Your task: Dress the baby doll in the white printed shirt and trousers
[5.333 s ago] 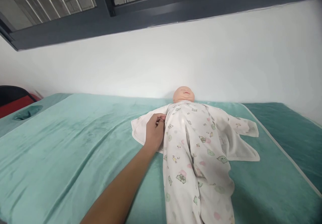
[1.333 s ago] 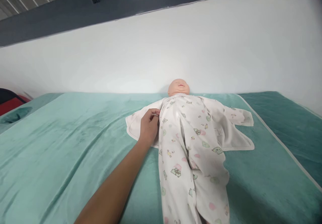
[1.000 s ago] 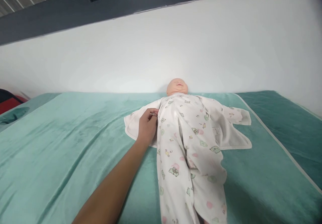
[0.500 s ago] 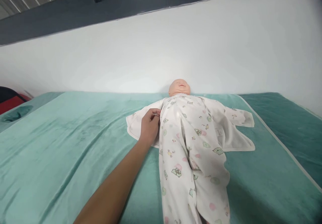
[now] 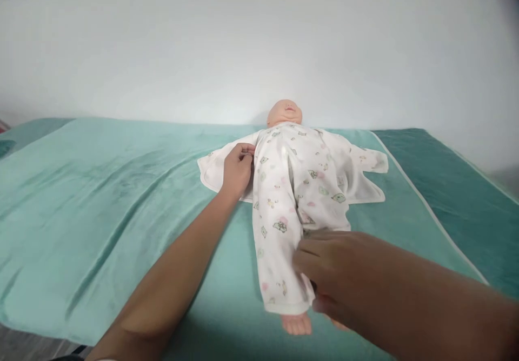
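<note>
A baby doll (image 5: 285, 113) lies on its back, its head toward the wall. White printed baby clothes (image 5: 279, 188) cover its body and legs, with a sleeve and loose flap spread to the right and another panel spread to the left. One bare foot (image 5: 297, 324) sticks out below a trouser leg. My left hand (image 5: 238, 169) is closed at the left side of the clothes, fingertips pinching the cloth edge by the doll's side. Blurred by motion, my right hand (image 5: 324, 261) is over the doll's lower right leg, its fingers partly hidden; what it touches is unclear.
A light green velvety cover (image 5: 121, 199) is spread under the doll, with a darker green cloth (image 5: 441, 188) along the right. The white wall (image 5: 243, 53) rises directly behind the doll's head. Grey floor (image 5: 32, 345) shows at the lower left.
My right hand has come in from the lower right over the doll's legs. The view has tilted down, bringing a foot into sight. My left hand stays at the doll's side.
</note>
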Demonstrator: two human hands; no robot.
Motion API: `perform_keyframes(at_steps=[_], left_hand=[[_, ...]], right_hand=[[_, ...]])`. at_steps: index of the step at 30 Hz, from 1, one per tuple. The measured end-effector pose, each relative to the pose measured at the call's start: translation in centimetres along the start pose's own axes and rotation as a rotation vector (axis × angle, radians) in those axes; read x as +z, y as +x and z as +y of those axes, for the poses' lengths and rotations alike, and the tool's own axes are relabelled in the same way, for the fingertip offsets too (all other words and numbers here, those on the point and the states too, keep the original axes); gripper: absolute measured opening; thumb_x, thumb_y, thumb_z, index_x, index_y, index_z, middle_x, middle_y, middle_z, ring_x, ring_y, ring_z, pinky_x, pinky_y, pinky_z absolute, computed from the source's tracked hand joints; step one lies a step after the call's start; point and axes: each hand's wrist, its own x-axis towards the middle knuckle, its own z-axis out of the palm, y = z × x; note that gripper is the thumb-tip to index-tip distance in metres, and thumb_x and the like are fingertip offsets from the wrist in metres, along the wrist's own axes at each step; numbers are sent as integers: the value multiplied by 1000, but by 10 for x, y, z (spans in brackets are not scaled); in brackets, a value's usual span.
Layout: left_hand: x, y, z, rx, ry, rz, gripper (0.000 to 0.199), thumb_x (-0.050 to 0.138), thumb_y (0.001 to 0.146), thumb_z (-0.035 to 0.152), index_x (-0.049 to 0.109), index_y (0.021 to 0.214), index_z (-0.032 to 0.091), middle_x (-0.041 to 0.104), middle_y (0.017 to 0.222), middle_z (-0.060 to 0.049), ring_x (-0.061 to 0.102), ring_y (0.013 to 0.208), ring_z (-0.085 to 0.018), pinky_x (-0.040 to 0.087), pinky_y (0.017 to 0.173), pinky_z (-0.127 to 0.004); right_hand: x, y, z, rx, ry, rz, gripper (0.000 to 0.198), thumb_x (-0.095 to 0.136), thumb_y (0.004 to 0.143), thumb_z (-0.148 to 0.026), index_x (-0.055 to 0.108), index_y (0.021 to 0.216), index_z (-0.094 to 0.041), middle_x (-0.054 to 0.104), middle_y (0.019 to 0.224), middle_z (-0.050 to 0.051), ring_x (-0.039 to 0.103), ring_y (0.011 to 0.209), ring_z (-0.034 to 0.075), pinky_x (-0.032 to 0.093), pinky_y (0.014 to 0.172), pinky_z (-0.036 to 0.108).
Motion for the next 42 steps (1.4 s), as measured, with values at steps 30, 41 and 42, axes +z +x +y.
perform_keyframes(at_steps=[30, 41, 42], left_hand=[[8, 6, -1, 146, -73, 61, 21, 46, 73, 12, 62, 83, 20, 64, 85, -2, 59, 84, -16, 45, 81, -29], [7, 5, -2, 88, -81, 45, 20, 47, 72, 13, 62, 82, 20, 63, 82, -1, 58, 82, -16, 46, 80, -28], [7, 5, -2, 88, -87, 44, 20, 47, 72, 13, 62, 82, 20, 63, 82, -1, 58, 82, -16, 46, 79, -28]], right_hand=[[22, -78, -32, 461, 72, 225, 28, 49, 91, -9, 53, 114, -24, 59, 116, 7, 59, 103, 19, 51, 85, 33], [30, -53, -23, 449, 113, 286, 13, 46, 93, -13, 57, 94, -19, 60, 86, 3, 57, 76, 14, 47, 67, 25], [22, -55, -29, 429, 175, 279, 12, 46, 94, -14, 56, 92, -20, 59, 84, 2, 56, 74, 13, 46, 66, 25]])
